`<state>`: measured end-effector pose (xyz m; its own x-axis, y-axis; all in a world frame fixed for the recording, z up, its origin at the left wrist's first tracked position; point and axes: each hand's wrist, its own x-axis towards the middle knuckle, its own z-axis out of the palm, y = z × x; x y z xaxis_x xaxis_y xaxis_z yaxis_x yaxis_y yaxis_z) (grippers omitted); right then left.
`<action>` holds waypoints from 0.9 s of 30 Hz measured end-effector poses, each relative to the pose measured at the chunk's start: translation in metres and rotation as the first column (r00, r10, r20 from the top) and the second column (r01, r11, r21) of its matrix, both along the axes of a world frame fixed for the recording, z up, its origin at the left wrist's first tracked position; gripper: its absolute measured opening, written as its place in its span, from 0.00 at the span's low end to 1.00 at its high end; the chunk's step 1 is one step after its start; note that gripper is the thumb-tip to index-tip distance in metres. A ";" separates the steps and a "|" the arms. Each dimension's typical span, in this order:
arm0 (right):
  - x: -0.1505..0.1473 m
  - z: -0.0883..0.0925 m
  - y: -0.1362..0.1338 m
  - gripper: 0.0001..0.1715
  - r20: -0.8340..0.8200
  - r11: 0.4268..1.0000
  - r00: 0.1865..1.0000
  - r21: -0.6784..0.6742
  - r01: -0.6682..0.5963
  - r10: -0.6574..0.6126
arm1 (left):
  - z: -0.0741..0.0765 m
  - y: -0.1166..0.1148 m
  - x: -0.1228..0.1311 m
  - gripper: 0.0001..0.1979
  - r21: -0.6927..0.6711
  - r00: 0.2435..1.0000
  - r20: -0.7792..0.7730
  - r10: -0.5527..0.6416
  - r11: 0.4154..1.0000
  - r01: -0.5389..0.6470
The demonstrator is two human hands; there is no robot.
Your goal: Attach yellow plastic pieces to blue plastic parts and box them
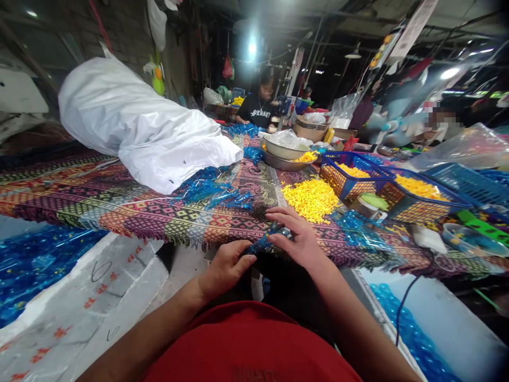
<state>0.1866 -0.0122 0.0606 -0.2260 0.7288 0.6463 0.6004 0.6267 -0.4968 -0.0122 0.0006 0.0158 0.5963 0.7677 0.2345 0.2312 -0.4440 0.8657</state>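
Head view, looking down: the left hand (pixel 225 268) was curled, grasping one end of a blue plastic strip (pixel 265 242). The right hand (pixel 295 239) lay half open, fingers resting over the strip's other end. The strip sat between the hands at the edge of a woven tablecloth (pixel 139 215), near a heap of yellow plastic pieces (pixel 309 199) and a blue basket (pixel 341 183).
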 end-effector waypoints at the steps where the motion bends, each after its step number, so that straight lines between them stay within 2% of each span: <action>1: 0.002 0.003 -0.001 0.16 0.085 1.000 0.996 -0.004 -0.026 0.026 | 0.000 0.002 -0.002 0.11 0.057 0.999 -0.034 0.012 0.998 -0.010; 3: 0.003 0.009 -0.003 0.18 0.269 0.998 0.962 0.001 -0.059 0.056 | 0.001 0.006 -0.006 0.10 0.160 0.994 -0.107 0.032 0.987 -0.015; 5: 0.002 0.015 -0.006 0.15 0.445 0.998 0.894 -0.004 -0.060 0.056 | 0.003 0.008 -0.007 0.10 0.241 0.982 -0.184 0.049 0.970 -0.004; 8: -0.003 0.020 -0.009 0.14 0.587 0.999 0.809 -0.028 -0.021 0.033 | 0.005 0.008 -0.007 0.10 0.323 0.953 -0.292 0.080 0.946 0.020; 13: -0.014 0.022 -0.012 0.14 0.655 0.999 0.755 -0.036 0.019 0.009 | 0.006 0.007 -0.005 0.11 0.391 0.914 -0.391 0.112 0.919 0.055; 17: -0.017 0.021 -0.011 0.10 0.691 0.999 0.723 -0.002 0.048 -0.033 | 0.008 0.010 -0.007 0.13 0.413 0.934 -0.345 0.088 0.908 0.067; 23: -0.012 0.016 -0.012 0.11 0.641 0.996 0.762 0.069 0.063 -0.092 | 0.013 0.014 -0.010 0.14 0.476 0.950 -0.278 0.140 0.879 0.010; 27: -0.016 0.013 -0.015 0.11 0.701 0.991 0.701 0.100 0.092 -0.136 | 0.013 0.014 -0.008 0.13 0.502 0.931 -0.326 0.162 0.864 0.026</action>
<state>0.1705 -0.0269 0.0731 -0.5484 0.7494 0.3709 0.8300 0.5420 0.1320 -0.0200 0.0143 0.0292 0.6605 0.6482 0.3789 0.5181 -0.7587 0.3948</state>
